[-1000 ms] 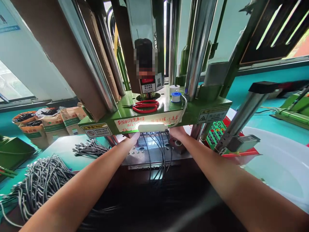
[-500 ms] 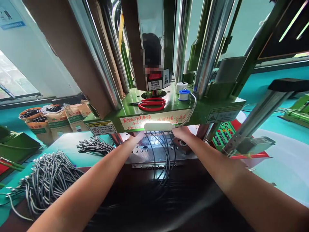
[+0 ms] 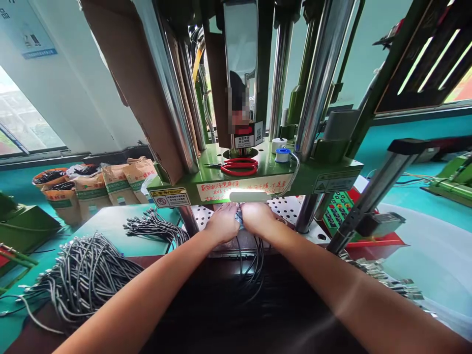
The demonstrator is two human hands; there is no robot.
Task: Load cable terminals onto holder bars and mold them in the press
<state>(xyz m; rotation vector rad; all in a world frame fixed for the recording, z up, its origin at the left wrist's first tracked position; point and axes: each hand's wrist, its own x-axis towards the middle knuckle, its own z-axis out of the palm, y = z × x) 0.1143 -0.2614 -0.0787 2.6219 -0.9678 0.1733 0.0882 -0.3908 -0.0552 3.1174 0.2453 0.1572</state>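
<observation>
Head view: the left hand and right hand are close together, fingers curled inward; a moment ago they were well apart, one on each side of the black cables. Their backs hide the fingertips, so I cannot tell whether either is closed on anything. The cables hang from beneath the hands, over the front edge of the metal below, and droop into the dark area nearer the person. Attention seems to have passed from the sides to the middle, where the cables' upper ends appear to lie. A perforated plate now shows on both sides of the hands. Just above is a lit lamp bar on the front of the green press block, whose top bears red-handled pliers and a blue-rimmed spool. Farther left lie a small cable bundle and a larger cable heap.
</observation>
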